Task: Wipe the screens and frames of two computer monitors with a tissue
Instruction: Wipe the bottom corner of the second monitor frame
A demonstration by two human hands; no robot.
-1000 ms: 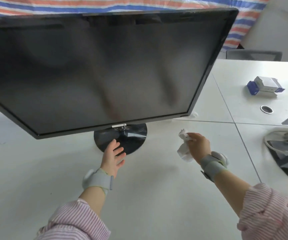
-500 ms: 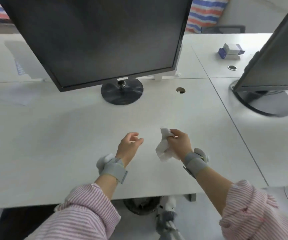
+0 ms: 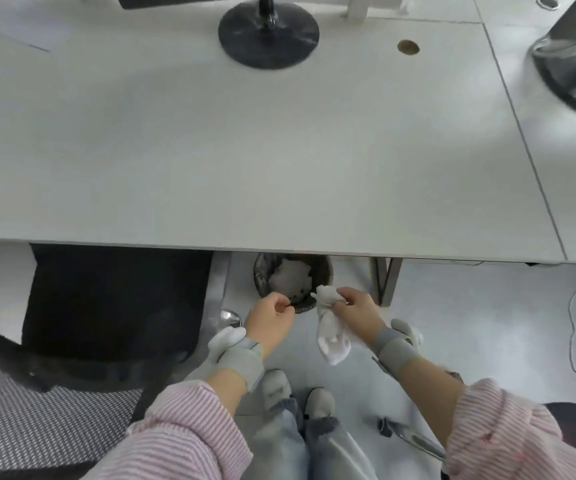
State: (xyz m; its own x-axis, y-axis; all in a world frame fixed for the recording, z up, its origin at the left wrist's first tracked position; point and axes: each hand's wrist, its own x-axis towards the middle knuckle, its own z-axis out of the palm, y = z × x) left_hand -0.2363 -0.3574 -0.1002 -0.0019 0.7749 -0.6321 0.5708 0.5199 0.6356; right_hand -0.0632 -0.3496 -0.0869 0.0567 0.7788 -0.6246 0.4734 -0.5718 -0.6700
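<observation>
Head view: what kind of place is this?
Likely an office workstation: white desks joined side by side, two monitor stands, a cable hole in the desktop and a bin underneath. The right hand holds a tissue.

head cam | steep downward tilt | over desk (image 3: 279, 168) edge, floor (image 3: 487, 323) below
</observation>
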